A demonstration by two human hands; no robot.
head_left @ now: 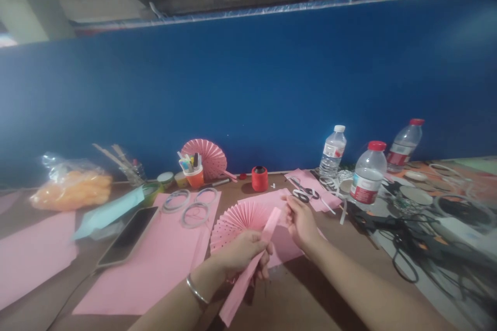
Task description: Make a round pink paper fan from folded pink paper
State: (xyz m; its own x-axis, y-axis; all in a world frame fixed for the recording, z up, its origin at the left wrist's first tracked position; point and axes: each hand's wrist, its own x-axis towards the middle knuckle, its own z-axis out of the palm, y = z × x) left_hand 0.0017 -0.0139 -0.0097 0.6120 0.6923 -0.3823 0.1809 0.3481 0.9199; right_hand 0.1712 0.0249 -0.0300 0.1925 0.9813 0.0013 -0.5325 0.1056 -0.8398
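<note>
My left hand (246, 253), with a silver bangle at the wrist, is wrapped round a long folded pink paper strip (244, 289). The strip slants from lower left to upper right. Just beyond that hand spreads a pleated pink paper fan (236, 220) with small punched holes; whether it joins the strip is hidden. To the right of the strip's upper end, my right hand (302, 222) has thumb and fingertips pinched together, and anything between them is too small to make out. Flat pink paper (289, 253) lies under both hands. Black-handled scissors (306, 194) rest past the right hand.
A red thread spool (260, 180), a pen cup (194, 177) and another pink fan (207, 158) stand at the back. Leftward are tape rolls (195, 214), a phone (128, 237) and pink sheets (151, 274). Bottles (367, 176) and tangled cables (407, 240) crowd the right.
</note>
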